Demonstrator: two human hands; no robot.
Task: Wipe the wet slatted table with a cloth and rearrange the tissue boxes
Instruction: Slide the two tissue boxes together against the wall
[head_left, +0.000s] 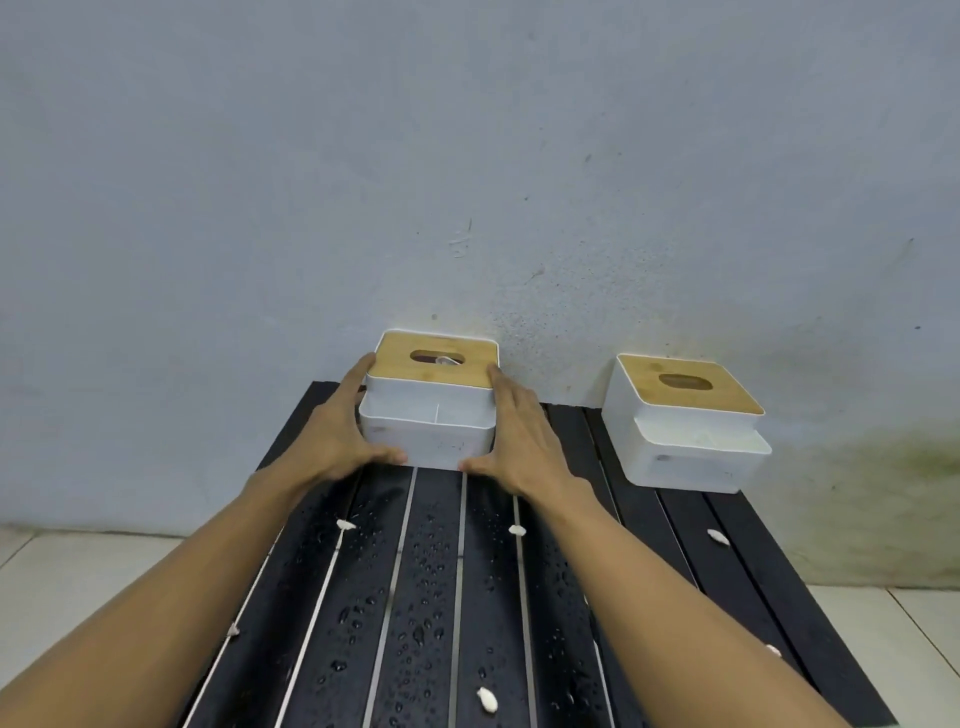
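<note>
A white tissue box with a bamboo lid (428, 410) stands at the far end of the black slatted table (431, 597), close to the wall. My left hand (340, 423) holds its left side, thumb curled along the front bottom edge. My right hand (519, 436) holds its right side the same way. A second white tissue box with a bamboo lid (683, 423) stands at the far right of the table, untouched. Water drops cover the dark slats between my forearms. No cloth is in view.
Several small white scraps (487, 699) lie scattered on the slats. A stained grey wall (467, 182) rises right behind the boxes. Pale floor tiles (78, 577) show on both sides of the table.
</note>
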